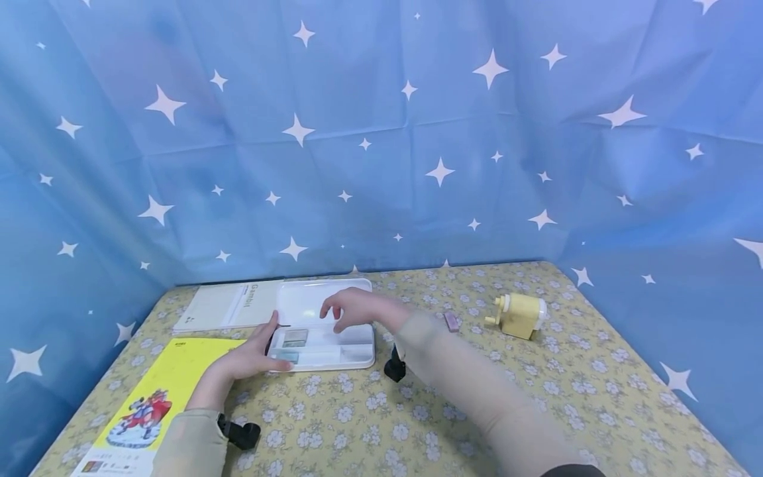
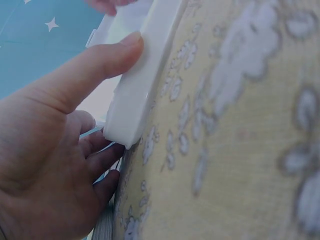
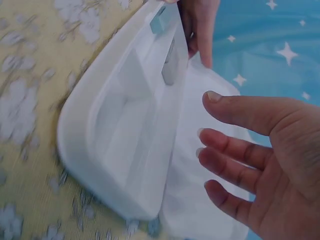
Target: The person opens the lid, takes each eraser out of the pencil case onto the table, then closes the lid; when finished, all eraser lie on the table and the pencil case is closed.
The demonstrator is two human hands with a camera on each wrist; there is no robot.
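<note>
A white pencil case [image 1: 324, 359] lies on the table, its lid [image 1: 310, 296] folded back flat behind it. My left hand [image 1: 247, 358] holds the case's left end; in the left wrist view the thumb [image 2: 117, 56] presses on the front wall and the fingers reach around the end. Inside the case, towards the left, sit a small teal block [image 3: 161, 21] and a grey block [image 3: 170, 65]. Over the case's middle hovers my right hand [image 1: 353, 308], fingers loosely bent and nothing between them. The compartments at the case's right end hold nothing.
Behind the left hand lies a pale notebook [image 1: 208, 307] marked "Gambit". A yellow book [image 1: 179, 371] is at the left. To the right are a small purple block [image 1: 451, 322] and a yellow crank pencil sharpener [image 1: 520, 316]. A starry blue curtain [image 1: 381, 165] stands behind the table.
</note>
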